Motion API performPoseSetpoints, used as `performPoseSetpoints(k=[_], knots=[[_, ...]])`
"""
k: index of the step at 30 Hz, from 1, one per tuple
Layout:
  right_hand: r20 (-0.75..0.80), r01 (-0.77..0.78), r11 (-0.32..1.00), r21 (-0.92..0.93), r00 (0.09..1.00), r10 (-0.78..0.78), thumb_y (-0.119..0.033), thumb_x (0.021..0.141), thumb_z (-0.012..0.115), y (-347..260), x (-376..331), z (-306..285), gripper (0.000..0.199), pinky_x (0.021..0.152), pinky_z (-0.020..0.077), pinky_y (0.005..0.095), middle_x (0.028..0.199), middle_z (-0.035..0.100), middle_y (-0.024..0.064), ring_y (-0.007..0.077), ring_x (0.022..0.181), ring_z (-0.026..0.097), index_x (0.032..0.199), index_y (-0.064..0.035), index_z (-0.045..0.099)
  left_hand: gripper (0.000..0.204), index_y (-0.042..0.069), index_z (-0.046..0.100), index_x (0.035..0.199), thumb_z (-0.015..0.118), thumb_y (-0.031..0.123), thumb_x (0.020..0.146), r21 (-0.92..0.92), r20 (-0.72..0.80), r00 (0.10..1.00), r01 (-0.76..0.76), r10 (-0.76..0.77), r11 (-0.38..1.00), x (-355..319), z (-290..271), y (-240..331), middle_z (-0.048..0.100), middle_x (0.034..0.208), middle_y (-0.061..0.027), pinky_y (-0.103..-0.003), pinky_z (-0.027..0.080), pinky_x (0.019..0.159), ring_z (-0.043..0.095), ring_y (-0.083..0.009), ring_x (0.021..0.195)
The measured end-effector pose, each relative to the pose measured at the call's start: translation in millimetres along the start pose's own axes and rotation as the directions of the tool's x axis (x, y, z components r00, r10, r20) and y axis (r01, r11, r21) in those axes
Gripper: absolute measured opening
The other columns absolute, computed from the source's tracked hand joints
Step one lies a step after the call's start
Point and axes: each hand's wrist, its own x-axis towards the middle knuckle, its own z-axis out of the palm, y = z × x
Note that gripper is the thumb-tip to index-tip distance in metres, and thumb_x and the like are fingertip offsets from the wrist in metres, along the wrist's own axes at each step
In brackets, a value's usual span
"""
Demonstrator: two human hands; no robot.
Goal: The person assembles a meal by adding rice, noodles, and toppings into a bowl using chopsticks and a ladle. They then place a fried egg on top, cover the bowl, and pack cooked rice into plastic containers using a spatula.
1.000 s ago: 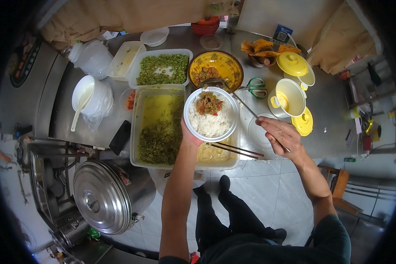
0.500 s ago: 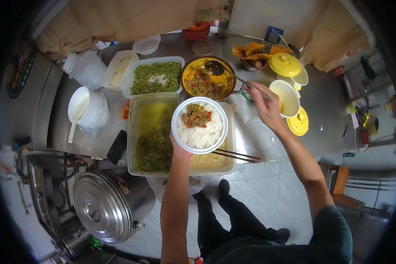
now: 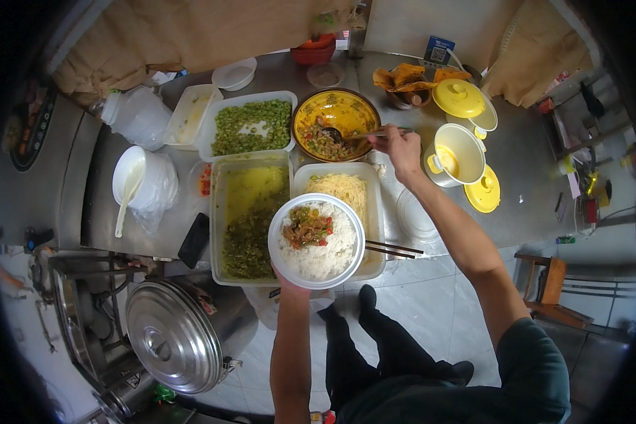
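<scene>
My left hand (image 3: 290,280) supports a round white bowl (image 3: 273,239) from beneath, its fingers mostly hidden under it. White rice (image 3: 325,261) fills this bowl, topped with brown meat and red and green pepper pieces (image 3: 307,230). Closed around the handle of a metal serving spoon (image 3: 364,134), my right hand (image 3: 401,150) is just right of a yellow patterned bowl (image 3: 372,106). The spoon's head rests among the chopped meat and peppers (image 3: 325,147) in that bowl. The rice bowl hangs over a tub of pale yellow shreds (image 3: 343,187).
Left of the shreds is a tub of dark greens in liquid (image 3: 251,173); behind it, a tub of chopped green beans (image 3: 253,124). Chopsticks (image 3: 392,249) jut over the counter's front edge. Yellow-lidded pots (image 3: 459,97) stand right, a large steel pot (image 3: 166,339) lower left.
The rice bowl has come nearer to me, uncovering more of the shreds. My right hand has moved left, and the spoon's head has dropped from the bowl's far side into the food.
</scene>
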Motion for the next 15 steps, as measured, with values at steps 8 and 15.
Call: performPoseSetpoints(k=[8, 15], knots=[[-0.105, 0.047, 0.992, 0.119, 0.994, -0.035, -0.016, 0.104, 0.052, 5.5, 3.6, -23.7, 0.033, 0.081, 0.0606, 0.035, 0.104, 0.067, 0.0195, 0.0273, 0.095, 0.073, 0.111, 0.0147, 0.059, 0.068, 0.01, 0.037, 0.152, 0.042, 0.051, 0.099, 0.014, -0.118, 0.993, -0.02, 0.021, 1.0, 21.7, 9.5, 0.5, 0.042, 0.153, -0.017, -0.059, 0.035, 0.115, 0.043, -0.0384, 0.139], [-0.1, 0.062, 0.978, 0.199, 0.994, -0.043, -0.019, 0.105, 0.053, 20.4, 3.5, -30.8, 0.037, 0.088, 0.0583, 0.0343, 0.112, 0.066, 0.02, 0.027, 0.104, 0.07, 0.12, 0.0149, 0.056, 0.065, 0.008, 0.041, 0.15, 0.044, 0.05, 0.101, -0.035, 0.075, 0.997, -0.011, 0.014, 0.999, 46.3, 16.6, -2.3, 0.045, 0.15, -0.0181, -0.058, 0.04, 0.113, 0.047, -0.0382, 0.136]])
